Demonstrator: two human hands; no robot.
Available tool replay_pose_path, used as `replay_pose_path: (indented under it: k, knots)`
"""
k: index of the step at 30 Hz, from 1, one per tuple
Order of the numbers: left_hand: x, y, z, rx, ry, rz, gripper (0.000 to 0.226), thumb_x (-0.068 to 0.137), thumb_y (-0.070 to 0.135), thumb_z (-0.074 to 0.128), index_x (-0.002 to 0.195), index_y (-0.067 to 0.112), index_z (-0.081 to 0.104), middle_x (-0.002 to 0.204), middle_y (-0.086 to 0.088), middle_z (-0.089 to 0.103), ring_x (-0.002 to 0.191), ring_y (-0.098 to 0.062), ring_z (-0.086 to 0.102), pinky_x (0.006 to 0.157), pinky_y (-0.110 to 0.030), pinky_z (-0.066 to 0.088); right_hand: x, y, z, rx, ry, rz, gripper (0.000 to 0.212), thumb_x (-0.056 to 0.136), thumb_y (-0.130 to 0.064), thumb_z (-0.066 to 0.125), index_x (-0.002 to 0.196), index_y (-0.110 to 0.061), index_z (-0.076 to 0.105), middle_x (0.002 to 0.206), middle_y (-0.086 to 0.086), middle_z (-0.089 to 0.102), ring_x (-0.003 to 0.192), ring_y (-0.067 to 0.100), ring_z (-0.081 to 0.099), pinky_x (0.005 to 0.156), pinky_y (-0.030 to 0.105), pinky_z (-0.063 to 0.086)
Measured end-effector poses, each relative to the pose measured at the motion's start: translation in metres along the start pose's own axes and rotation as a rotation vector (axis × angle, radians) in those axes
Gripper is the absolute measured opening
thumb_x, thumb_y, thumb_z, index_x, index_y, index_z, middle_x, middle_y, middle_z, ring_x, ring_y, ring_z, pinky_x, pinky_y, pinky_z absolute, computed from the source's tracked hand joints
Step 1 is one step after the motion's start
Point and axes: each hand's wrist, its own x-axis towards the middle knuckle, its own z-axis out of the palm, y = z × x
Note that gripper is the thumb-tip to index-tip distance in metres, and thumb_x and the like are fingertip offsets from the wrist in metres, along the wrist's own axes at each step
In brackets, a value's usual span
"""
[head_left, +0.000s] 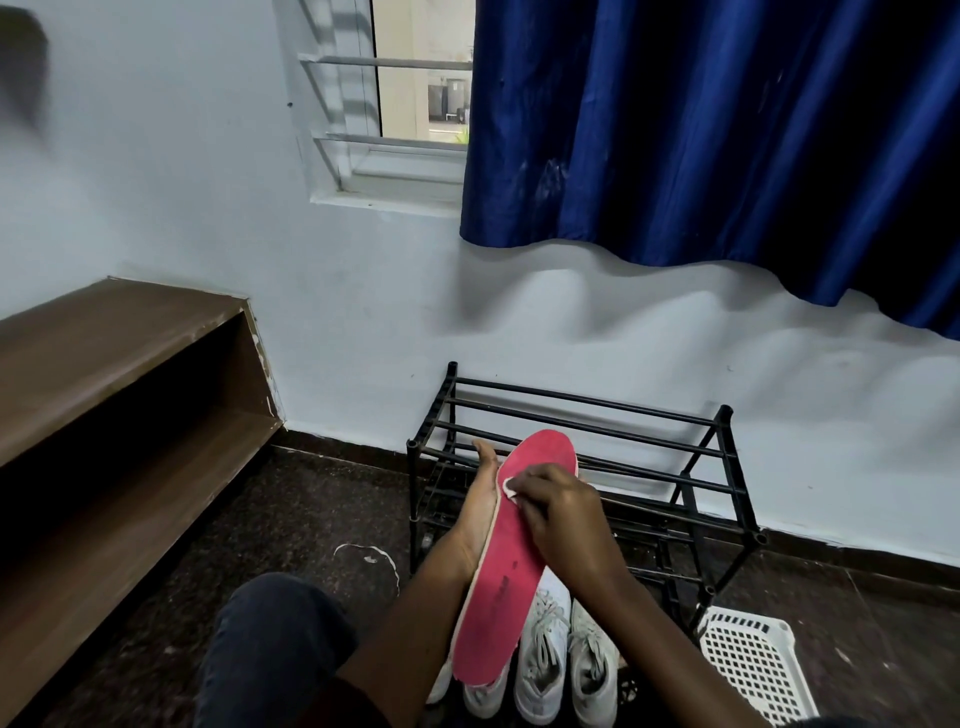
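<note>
Blue curtain hangs above a black rack by the wall. White sneakers stand on the floor at its front edge. Above them a pink insole lies slanted along the left hand, whose fingers stretch flat beneath it. The right hand pinches a small white wipe against the toe half. This looks like the wiping step; the next strokes should probably run down to the smudged heel.

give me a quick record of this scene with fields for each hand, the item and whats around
activity: wiping a red insole
left hand: supports the insole from behind, fingers hidden
right hand: holds a white cloth against the insole
below: white shoes on the floor
behind: black rack
right: white basket
</note>
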Motion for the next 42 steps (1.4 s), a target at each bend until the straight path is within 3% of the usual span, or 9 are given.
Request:
replay_pose_path:
  k: [6, 12, 15, 18, 21, 24, 31, 36, 42]
  knots:
    - [0.001, -0.009, 0.000, 0.099, 0.205, -0.110, 0.068, 0.086, 0.061, 0.029, 0.076, 0.015, 0.078, 0.077, -0.005, 0.072, 0.070, -0.014, 0.070, 0.060, -0.021, 0.054, 0.026, 0.023, -0.002, -0.233, 0.133, 0.027, 0.018, 0.066, 0.004, 0.062, 0.078, -0.004, 0.072, 0.079, 0.013, 0.067, 0.065, 0.033, 0.063, 0.060, 0.030, 0.051]
    - [0.011, -0.005, -0.004, 0.050, 0.291, -0.038, 0.042, 0.074, 0.060, 0.046, 0.075, 0.019, 0.056, 0.063, 0.007, 0.061, 0.051, 0.003, 0.062, 0.050, -0.010, 0.048, 0.014, 0.003, 0.006, -0.032, 0.088, -0.013, 0.026, 0.069, 0.005, 0.054, 0.080, -0.008, 0.074, 0.084, 0.006, 0.067, 0.075, 0.023, 0.063, 0.070, 0.021, 0.044]
    - [0.009, -0.007, -0.006, -0.066, 0.204, -0.013, 0.047, 0.074, 0.053, 0.068, 0.061, 0.010, 0.056, 0.053, -0.005, 0.055, 0.052, -0.013, 0.064, 0.051, -0.017, 0.051, 0.007, -0.005, 0.005, 0.048, 0.057, -0.024, 0.030, 0.070, 0.007, 0.052, 0.083, -0.009, 0.074, 0.086, 0.005, 0.068, 0.078, 0.019, 0.063, 0.072, 0.012, 0.038]
    - [0.002, -0.011, 0.000, -0.139, 0.042, 0.010, 0.047, 0.039, 0.026, 0.094, 0.066, 0.002, 0.064, 0.062, -0.011, 0.060, 0.062, -0.019, 0.068, 0.056, -0.024, 0.055, 0.010, 0.002, 0.003, -0.055, 0.070, -0.063, 0.026, 0.069, 0.003, 0.055, 0.083, -0.008, 0.074, 0.083, 0.007, 0.068, 0.072, 0.024, 0.064, 0.068, 0.020, 0.044]
    - [0.004, -0.014, 0.000, -0.099, 0.051, -0.051, 0.036, 0.072, 0.035, 0.076, 0.090, 0.004, 0.068, 0.083, -0.010, 0.067, 0.081, -0.021, 0.068, 0.072, -0.028, 0.056, 0.020, 0.016, -0.002, -0.203, 0.115, -0.017, 0.016, 0.066, 0.000, 0.060, 0.076, -0.005, 0.072, 0.079, 0.010, 0.067, 0.069, 0.029, 0.062, 0.062, 0.026, 0.049]
    - [0.007, -0.015, -0.009, 0.045, 0.175, -0.175, 0.062, 0.082, 0.061, 0.040, 0.093, 0.010, 0.073, 0.084, -0.010, 0.067, 0.072, -0.026, 0.062, 0.062, -0.029, 0.050, 0.031, 0.028, -0.007, -0.247, 0.130, 0.149, 0.018, 0.062, 0.011, 0.064, 0.073, -0.001, 0.071, 0.079, 0.016, 0.066, 0.071, 0.036, 0.062, 0.063, 0.033, 0.051]
    - [0.008, -0.006, -0.016, 0.004, 0.210, -0.104, 0.069, 0.098, 0.044, 0.029, 0.071, -0.001, 0.074, 0.070, -0.014, 0.070, 0.063, -0.023, 0.070, 0.058, -0.027, 0.058, 0.003, 0.006, 0.005, -0.099, 0.102, 0.145, 0.027, 0.064, 0.015, 0.067, 0.082, -0.004, 0.074, 0.082, 0.011, 0.069, 0.070, 0.026, 0.065, 0.070, 0.016, 0.040]
    - [0.001, 0.001, -0.014, 0.065, 0.209, -0.136, 0.072, 0.090, 0.054, 0.035, 0.092, -0.007, 0.072, 0.095, -0.025, 0.068, 0.083, -0.032, 0.070, 0.082, -0.038, 0.054, -0.019, -0.008, 0.006, 0.042, -0.010, 0.125, 0.026, 0.070, 0.011, 0.066, 0.084, -0.009, 0.076, 0.086, 0.007, 0.069, 0.077, 0.017, 0.065, 0.078, 0.001, 0.031]
    - [-0.001, -0.006, -0.002, -0.019, 0.268, -0.089, 0.047, 0.092, 0.041, 0.038, 0.090, 0.002, 0.064, 0.073, -0.013, 0.068, 0.066, -0.023, 0.068, 0.071, -0.027, 0.053, 0.009, 0.002, 0.000, -0.089, 0.098, 0.166, 0.021, 0.063, 0.013, 0.068, 0.076, -0.003, 0.073, 0.078, 0.012, 0.067, 0.069, 0.030, 0.063, 0.062, 0.026, 0.047]
